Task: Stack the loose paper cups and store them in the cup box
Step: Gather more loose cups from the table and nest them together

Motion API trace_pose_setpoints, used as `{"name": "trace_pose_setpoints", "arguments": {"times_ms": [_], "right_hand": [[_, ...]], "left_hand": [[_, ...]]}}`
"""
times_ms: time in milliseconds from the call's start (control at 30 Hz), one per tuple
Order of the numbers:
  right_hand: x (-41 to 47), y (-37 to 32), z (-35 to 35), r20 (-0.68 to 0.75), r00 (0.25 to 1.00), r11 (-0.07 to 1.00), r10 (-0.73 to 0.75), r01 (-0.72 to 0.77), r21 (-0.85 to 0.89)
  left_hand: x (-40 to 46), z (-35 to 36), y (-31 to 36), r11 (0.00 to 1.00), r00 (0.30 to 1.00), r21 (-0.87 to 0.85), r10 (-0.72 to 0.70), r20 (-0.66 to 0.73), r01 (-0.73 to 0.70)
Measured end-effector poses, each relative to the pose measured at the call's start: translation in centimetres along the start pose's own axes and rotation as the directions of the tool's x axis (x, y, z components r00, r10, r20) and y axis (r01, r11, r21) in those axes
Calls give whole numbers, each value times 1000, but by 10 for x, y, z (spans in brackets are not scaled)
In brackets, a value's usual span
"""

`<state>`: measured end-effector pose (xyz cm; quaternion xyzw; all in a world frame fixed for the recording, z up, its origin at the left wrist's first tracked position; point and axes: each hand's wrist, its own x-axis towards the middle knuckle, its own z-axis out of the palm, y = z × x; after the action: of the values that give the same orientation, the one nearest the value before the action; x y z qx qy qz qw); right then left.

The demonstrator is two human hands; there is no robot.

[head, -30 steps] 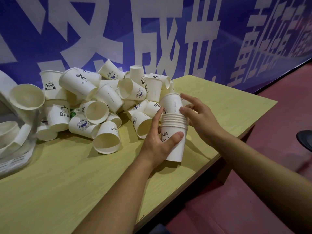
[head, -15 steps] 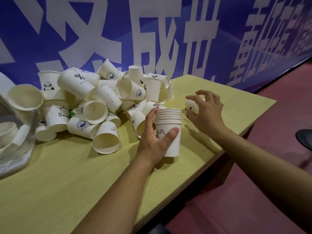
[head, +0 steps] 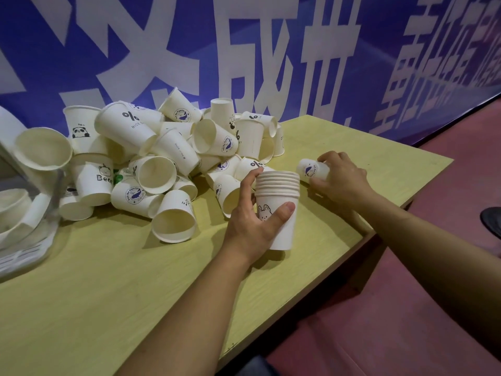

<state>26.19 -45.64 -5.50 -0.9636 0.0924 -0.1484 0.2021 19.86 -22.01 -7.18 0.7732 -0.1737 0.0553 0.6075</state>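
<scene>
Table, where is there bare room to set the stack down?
Bare wood lies on the table between the cup pile and its near edge, left of the left hand gripping the stack. The far left side is crowded.

Yellow-green table (head: pixel 108 308), blue banner (head: pixel 189 36) with white characters behind, red floor (head: pixel 406 321)

Upright nested stack of white paper cups (head: pixel 279 210), rabbit print on outermost cup. Single white whale-logo paper cup (head: pixel 311 170) on its side just right. Loose white paper cup pile (head: pixel 151 161) left.
</scene>
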Motion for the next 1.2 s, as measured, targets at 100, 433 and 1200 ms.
{"name": "trace_pose_setpoints", "arguments": {"times_ms": [100, 433, 1200], "right_hand": [[-3, -15, -8, 62, 998, 999, -8, 11, -47], [-6, -59, -33, 141, 989, 950, -41, -5, 312], [-54, -66, -32, 98, 968, 547, -232, 46, 836]], "left_hand": [[0, 0, 1, 1000, 1000, -12, 5, 3, -5], [0, -2, -2, 998, 998, -60, 20, 60, -16], [-4, -1, 2, 997, 987, -25, 69, 146, -66]]}}
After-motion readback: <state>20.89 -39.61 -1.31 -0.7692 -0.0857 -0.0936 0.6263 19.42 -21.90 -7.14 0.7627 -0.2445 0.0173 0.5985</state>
